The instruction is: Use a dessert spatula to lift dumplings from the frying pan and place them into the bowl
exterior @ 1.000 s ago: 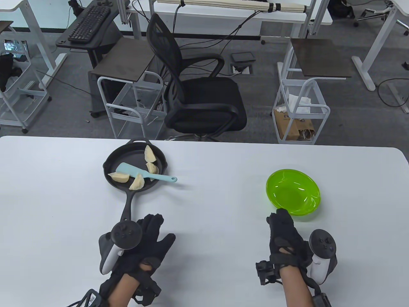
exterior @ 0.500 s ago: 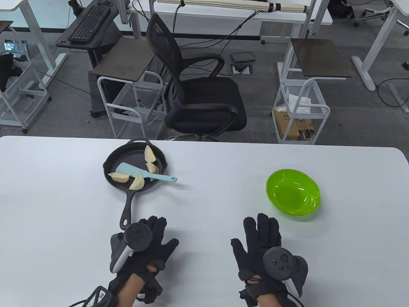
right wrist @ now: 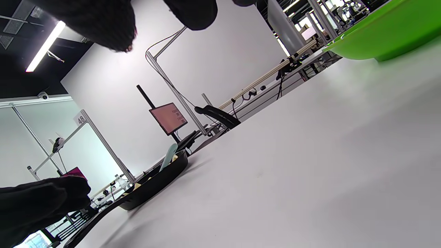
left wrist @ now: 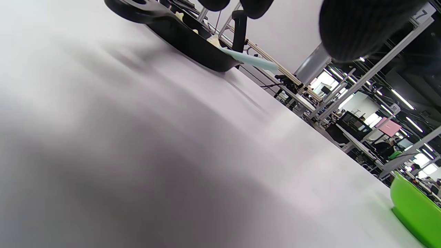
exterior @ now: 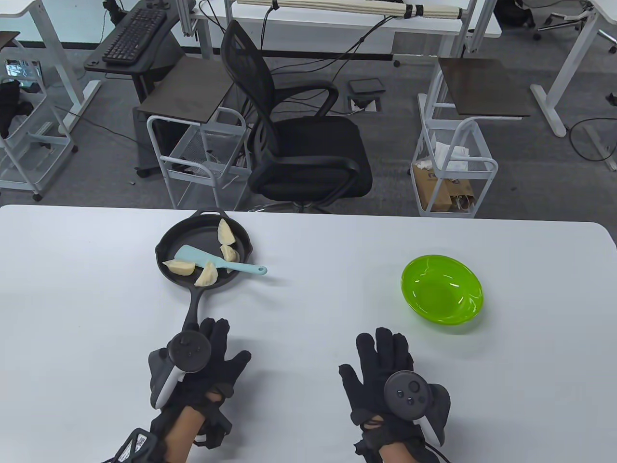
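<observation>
A black frying pan (exterior: 165, 239) sits at the table's left with several pale dumplings (exterior: 225, 232) in it. A light blue dessert spatula (exterior: 193, 254) lies across the pan, its handle sticking out over the right rim. The green bowl (exterior: 442, 288) stands empty at the right. My left hand (exterior: 219, 345) lies flat on the table just right of the pan handle's (exterior: 194, 304) near end, holding nothing. My right hand (exterior: 381, 357) rests palm down with fingers spread, below and left of the bowl. The wrist views show the pan (left wrist: 193, 44), the spatula (right wrist: 169, 156) and the bowl (right wrist: 386, 31).
The white table (exterior: 308, 299) is bare between pan and bowl. Beyond its far edge stand a black office chair (exterior: 299, 144) and two white wire carts (exterior: 453, 164).
My right hand has moved left, away from the bowl's near rim, and turned palm down. My left hand drifted right, then back toward the pan handle. Pan, spatula and bowl are unmoved.
</observation>
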